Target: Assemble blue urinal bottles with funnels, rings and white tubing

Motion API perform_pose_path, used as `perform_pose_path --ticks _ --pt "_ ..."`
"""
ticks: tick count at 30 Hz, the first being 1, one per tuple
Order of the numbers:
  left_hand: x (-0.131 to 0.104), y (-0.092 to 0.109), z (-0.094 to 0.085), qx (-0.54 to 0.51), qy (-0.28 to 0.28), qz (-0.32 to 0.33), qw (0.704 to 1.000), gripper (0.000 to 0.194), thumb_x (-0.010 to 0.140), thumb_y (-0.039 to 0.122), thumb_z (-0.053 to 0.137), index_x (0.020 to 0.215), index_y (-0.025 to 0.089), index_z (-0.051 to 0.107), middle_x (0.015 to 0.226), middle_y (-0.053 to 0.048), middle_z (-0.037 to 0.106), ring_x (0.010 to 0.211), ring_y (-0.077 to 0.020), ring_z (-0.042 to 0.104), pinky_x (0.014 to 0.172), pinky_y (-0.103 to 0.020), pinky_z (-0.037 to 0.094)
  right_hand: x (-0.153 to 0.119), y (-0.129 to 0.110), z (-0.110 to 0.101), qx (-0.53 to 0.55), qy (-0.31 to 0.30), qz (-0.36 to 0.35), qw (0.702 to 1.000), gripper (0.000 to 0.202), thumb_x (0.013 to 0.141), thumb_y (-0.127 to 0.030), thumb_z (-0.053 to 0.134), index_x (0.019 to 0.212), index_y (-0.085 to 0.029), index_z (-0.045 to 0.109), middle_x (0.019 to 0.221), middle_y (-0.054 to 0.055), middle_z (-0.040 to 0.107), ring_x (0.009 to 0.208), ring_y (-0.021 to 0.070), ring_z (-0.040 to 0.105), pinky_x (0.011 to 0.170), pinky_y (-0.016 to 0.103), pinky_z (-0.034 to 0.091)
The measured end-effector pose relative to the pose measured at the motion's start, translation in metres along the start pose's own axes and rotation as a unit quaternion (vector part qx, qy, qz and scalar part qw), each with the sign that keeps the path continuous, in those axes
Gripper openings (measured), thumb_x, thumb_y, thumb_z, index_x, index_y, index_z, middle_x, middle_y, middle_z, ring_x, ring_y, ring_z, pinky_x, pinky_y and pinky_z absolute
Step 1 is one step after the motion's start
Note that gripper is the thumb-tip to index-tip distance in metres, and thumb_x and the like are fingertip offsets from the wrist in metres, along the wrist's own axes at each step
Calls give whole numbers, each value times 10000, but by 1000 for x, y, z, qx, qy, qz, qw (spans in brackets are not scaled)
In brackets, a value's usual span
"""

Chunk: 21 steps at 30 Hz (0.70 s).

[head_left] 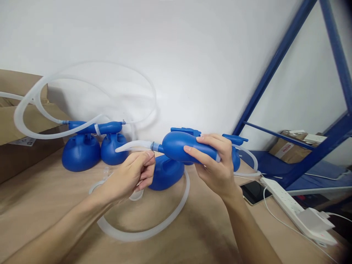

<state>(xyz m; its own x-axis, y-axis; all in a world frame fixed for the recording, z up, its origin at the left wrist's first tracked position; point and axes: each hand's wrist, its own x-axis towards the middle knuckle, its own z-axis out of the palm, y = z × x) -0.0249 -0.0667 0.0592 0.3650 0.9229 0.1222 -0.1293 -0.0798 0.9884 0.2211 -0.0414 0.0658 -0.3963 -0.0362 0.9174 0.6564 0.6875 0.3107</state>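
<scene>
My right hand (216, 161) is wrapped around the rounded body of a blue plastic handpiece (178, 145), held level above the table. A translucent white hose (134, 145) is fitted on the handpiece's narrow left spout. Around that joint sits a thin metal hose clamp (152, 145). My left hand (139, 168) is closed, with thumb and forefinger pinched at the clamp's lower side; the fingertips partly hide it. Behind and below the handpiece stands a blue plastic container (166, 174), partly covered. A loop of hose (148, 233) lies on the table in front of it.
Two blue containers (81, 154) at left carry similar pieces with looping hose (27, 128). A cardboard box (24, 146) is at far left. On the right lie a phone (254, 192) and a white power strip (288, 205) with cables, beside a blue metal frame (272, 66).
</scene>
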Motion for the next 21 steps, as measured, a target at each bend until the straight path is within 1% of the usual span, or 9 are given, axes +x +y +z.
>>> perform_pose_path --ticks 2,5,8,12,16,19,21 --pt "-1 3 3 -46 -21 -20 998 453 1002 445 478 651 221 300 483 95 269 338 -47 253 361 -180 180 -1 1 2 -3 10 -16 1000 515 893 10 687 1251 -359 709 1202 51 639 1185 261 623 994 482 604" --pt "-2 6 7 -78 -47 -43 995 454 985 457 493 651 224 292 458 99 267 315 -44 234 344 -174 165 -2 4 4 -8 23 -48 999 504 883 -7 728 1240 -364 712 1182 39 648 1194 250 632 974 446 629" --pt "-3 5 9 -69 -38 -46 996 452 969 466 515 655 225 297 472 97 279 324 -45 228 333 -166 152 -5 7 7 -14 25 -57 998 546 871 -31 762 1258 -411 707 1188 20 658 1180 240 646 957 428 644" --pt "-1 1 6 -36 -23 -26 999 427 967 437 497 652 228 298 487 88 294 346 -55 257 335 -165 182 -6 10 8 4 26 -40 999 575 887 -21 718 1282 -438 693 1183 17 664 1155 243 659 951 453 645" --pt "2 0 3 -22 -20 -8 1000 428 963 416 499 638 225 296 491 85 300 350 -54 296 346 -167 200 -7 12 8 24 31 -20 999 543 905 -30 688 1293 -410 685 1184 39 649 1149 257 655 960 491 629" --pt "4 -2 2 -32 -23 -8 999 433 980 432 489 643 220 320 492 85 322 342 -55 326 352 -170 219 -6 12 8 25 31 -27 999 517 898 -16 688 1271 -373 698 1191 48 641 1150 256 647 962 484 624" --pt "4 -3 2 -37 -25 -10 999 440 1003 450 454 647 217 342 489 80 344 344 -67 367 361 -180 261 -6 12 7 24 32 -36 999 505 882 1 699 1251 -343 707 1184 55 643 1150 257 643 962 475 621"
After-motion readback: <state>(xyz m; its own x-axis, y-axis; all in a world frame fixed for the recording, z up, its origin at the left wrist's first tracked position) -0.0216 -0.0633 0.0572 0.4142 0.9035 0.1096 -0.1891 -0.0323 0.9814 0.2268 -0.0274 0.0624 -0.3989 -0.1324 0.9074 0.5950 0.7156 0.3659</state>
